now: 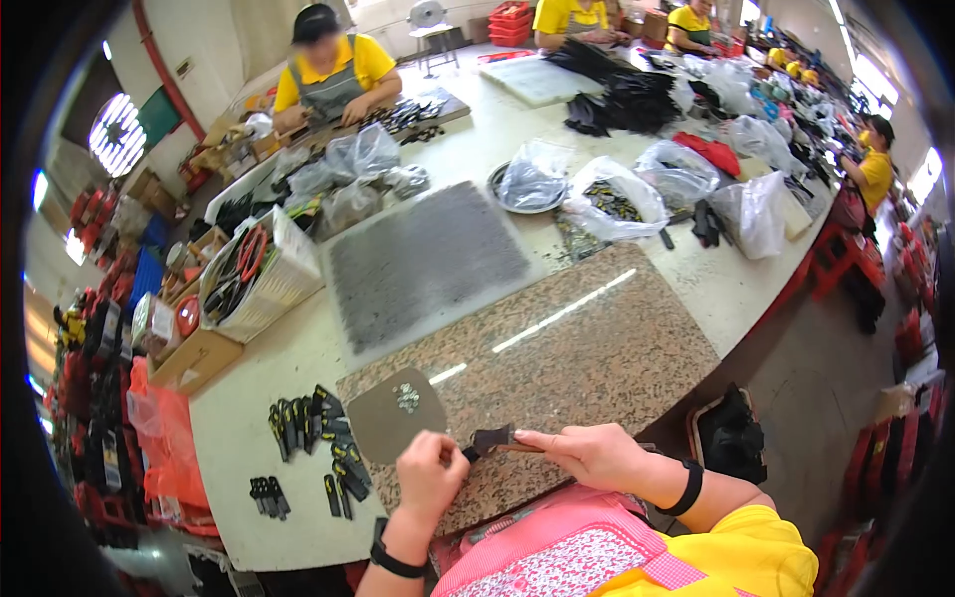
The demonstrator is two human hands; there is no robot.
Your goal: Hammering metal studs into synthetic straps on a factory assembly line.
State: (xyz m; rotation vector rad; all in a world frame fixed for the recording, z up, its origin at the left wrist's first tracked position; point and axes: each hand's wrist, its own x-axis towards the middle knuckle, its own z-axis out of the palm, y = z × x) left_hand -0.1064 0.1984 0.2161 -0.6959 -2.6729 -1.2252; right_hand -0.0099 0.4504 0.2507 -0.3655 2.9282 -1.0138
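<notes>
My right hand (pixel 597 456) is closed around the handle of a hammer (pixel 492 440), its index finger stretched along the handle. The dark hammer head is just above the speckled granite slab (pixel 577 338), beside my left hand. My left hand (pixel 430 476) is closed in a pinch on a small black piece (pixel 471 454), mostly hidden by the fingers. Ahead of the left hand, a brown pad (pixel 383 423) on the slab's left end bears a little heap of small shiny metal parts (pixel 407 398). Left of the slab lie several black-and-yellow knife handles (pixel 298 423) in loose groups.
A dark grey mat (pixel 428 264) lies beyond the slab. At left stand a white basket (pixel 274 284) of tools and a cardboard box (pixel 194 360). Clear plastic bags (pixel 617 199) and a black pile (pixel 627 95) cover the far table. Co-workers (pixel 338 75) in yellow sit around it.
</notes>
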